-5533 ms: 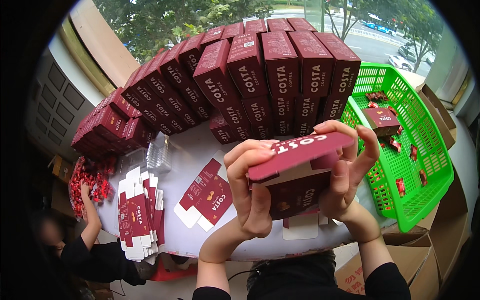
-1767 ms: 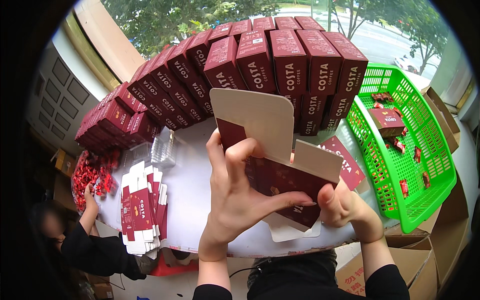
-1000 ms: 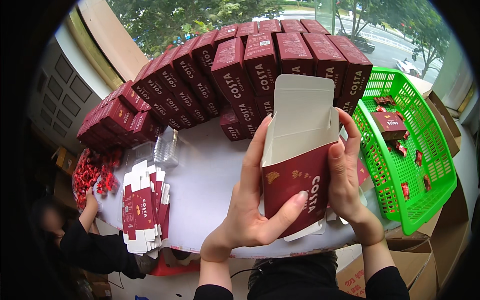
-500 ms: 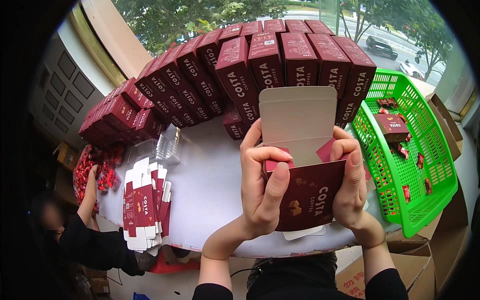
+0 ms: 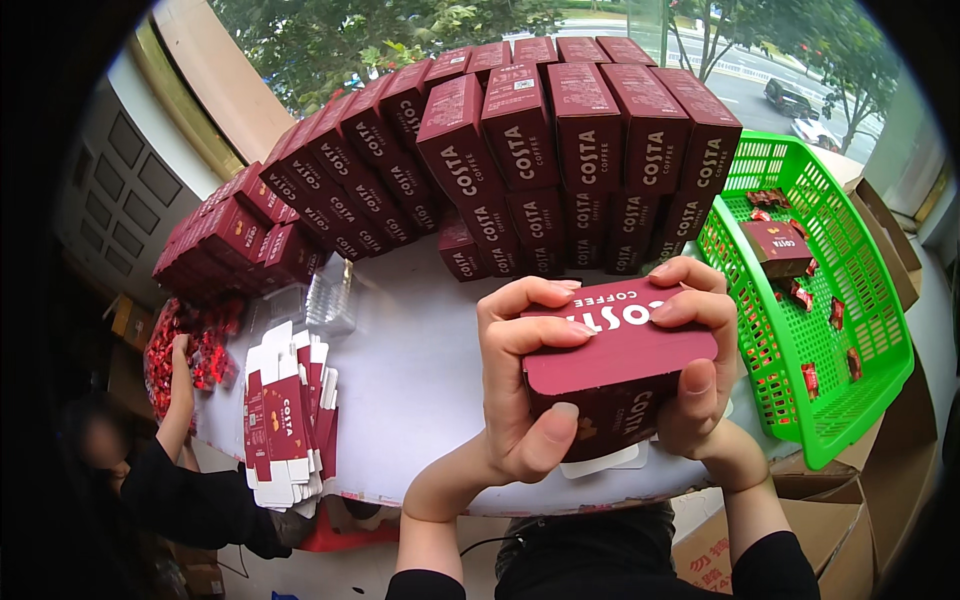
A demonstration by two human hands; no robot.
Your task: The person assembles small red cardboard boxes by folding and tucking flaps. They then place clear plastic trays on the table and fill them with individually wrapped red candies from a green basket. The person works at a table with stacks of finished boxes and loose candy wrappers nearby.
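Note:
Between my two hands is a maroon cardboard box (image 5: 625,358), lifted above the near side of the table. Its top flap lies folded down over the opening, the front tab sticking out toward me. My left hand (image 5: 525,375) grips the left side, fingers over the top and thumb at the front. My right hand (image 5: 700,360) holds the right side in the same way, fingertips on the flap. Whatever is inside the box is hidden. White flat card (image 5: 605,462) shows on the table beneath it.
Stacked maroon boxes (image 5: 590,130) line the table's far side. Flattened cartons (image 5: 285,415) and clear plastic trays (image 5: 330,295) lie left. A green basket (image 5: 810,400) with a small box and red packets stands right. At far left, another person's hand (image 5: 180,345) reaches into red packets (image 5: 210,360).
The box's raised lid flap has come down over the opening, and my fingers have moved onto it. The box now tips so its top faces me.

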